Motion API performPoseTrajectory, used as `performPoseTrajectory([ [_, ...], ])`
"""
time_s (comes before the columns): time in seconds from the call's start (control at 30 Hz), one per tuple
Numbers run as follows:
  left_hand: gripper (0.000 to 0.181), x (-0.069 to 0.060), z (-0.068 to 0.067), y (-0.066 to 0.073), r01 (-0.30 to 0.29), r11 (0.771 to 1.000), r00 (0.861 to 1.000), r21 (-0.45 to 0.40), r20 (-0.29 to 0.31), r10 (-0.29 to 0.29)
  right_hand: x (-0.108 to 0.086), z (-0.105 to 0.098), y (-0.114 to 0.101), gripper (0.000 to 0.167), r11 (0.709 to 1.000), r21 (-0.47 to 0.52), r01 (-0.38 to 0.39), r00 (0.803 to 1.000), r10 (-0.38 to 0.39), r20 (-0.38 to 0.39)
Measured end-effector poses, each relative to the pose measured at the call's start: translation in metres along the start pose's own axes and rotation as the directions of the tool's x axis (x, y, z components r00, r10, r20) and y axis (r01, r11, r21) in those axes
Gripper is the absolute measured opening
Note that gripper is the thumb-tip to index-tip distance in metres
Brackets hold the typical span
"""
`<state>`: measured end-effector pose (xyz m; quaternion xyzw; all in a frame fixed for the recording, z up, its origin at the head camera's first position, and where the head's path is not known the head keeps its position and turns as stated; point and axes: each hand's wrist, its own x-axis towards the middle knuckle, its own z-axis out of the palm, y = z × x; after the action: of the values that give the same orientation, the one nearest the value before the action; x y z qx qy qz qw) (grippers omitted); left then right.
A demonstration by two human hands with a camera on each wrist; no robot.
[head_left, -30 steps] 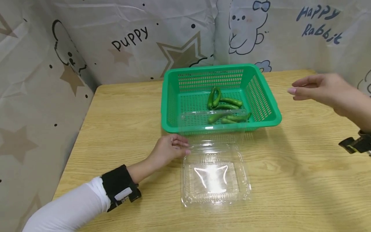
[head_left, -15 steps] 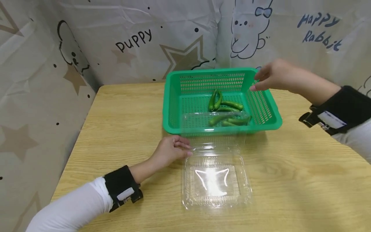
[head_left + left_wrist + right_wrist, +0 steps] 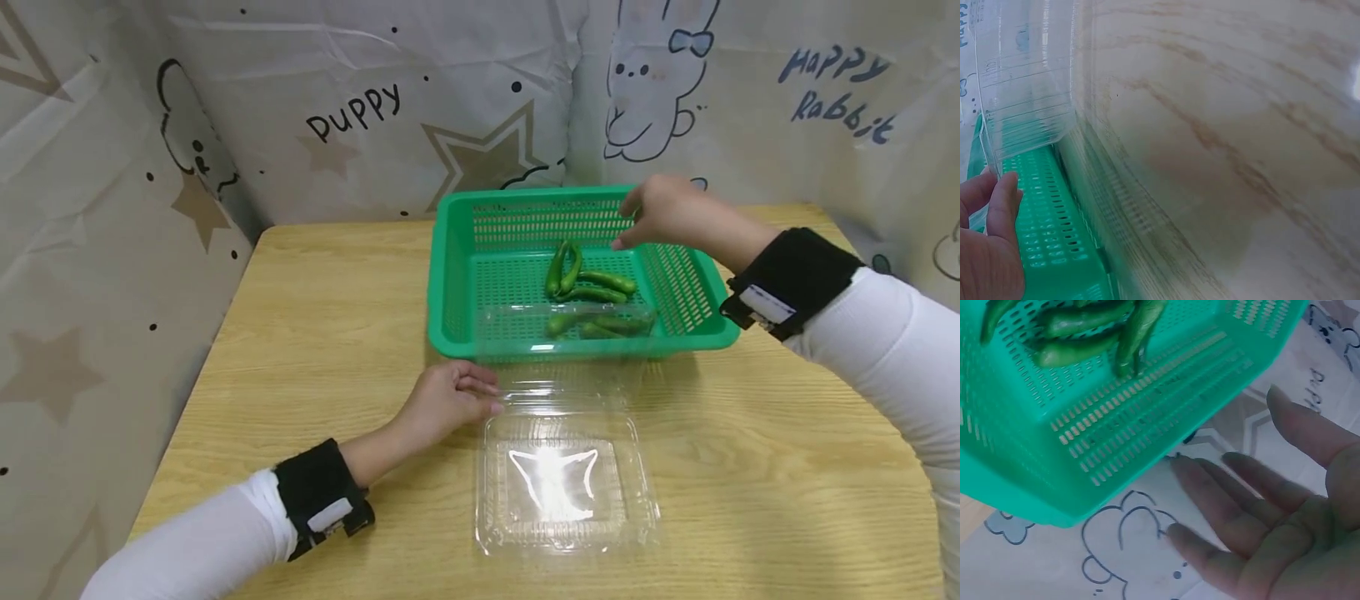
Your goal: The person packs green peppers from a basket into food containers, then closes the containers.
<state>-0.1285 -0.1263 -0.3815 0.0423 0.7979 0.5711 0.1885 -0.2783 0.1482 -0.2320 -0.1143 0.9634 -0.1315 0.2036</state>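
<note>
The peppers (image 3: 607, 282), slim, glossy and plain green, some gently curved, lie in a loose heap on the slotted floor of the green basket (image 3: 438, 287), below the right hand (image 3: 663, 212), whose fingers hang loose and hold nothing. The left hand (image 3: 442, 404) pinches the edge of the clear box (image 3: 551, 475). Its raised lid blurs the nearest peppers, making their count unsure, and the right wrist view crops the heap.

The container (image 3: 555, 529) is clear, glossy plastic; the basket (image 3: 441, 279), smooth plastic; the peppers (image 3: 609, 282), shiny; the table (image 3: 330, 308), wood-grained.
</note>
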Motion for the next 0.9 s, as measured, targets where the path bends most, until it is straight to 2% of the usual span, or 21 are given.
performPoseTrajectory([
  [0.2, 0.036, 0.001, 0.0, -0.004, -0.017, 1.0, 1.0, -0.01, 0.008, 0.017, 0.012, 0.007, 0.005, 0.056, 1.0, 0.023, -0.008, 0.999, 0.009, -0.051],
  [0.57, 0.037, 0.006, 0.0, -0.005, -0.057, 0.998, 0.998, -0.026, 0.018, 0.057, 0.033, 0.012, 0.01, 0.056, 0.999, -0.027, -0.031, 0.994, 0.028, -0.11],
  [0.73, 0.038, 0.007, -0.001, -0.003, -0.064, 0.998, 0.998, -0.01, 0.019, 0.064, 0.042, 0.015, 0.012, 0.058, 0.998, -0.006, 0.064, 0.997, -0.064, -0.037],
  [0.9, 0.037, 0.003, -0.002, -0.002, -0.066, 0.997, 0.998, 0.029, 0.021, 0.066, 0.05, 0.031, 0.009, 0.061, 0.989, -0.013, 0.148, 0.986, -0.147, 0.078],
])
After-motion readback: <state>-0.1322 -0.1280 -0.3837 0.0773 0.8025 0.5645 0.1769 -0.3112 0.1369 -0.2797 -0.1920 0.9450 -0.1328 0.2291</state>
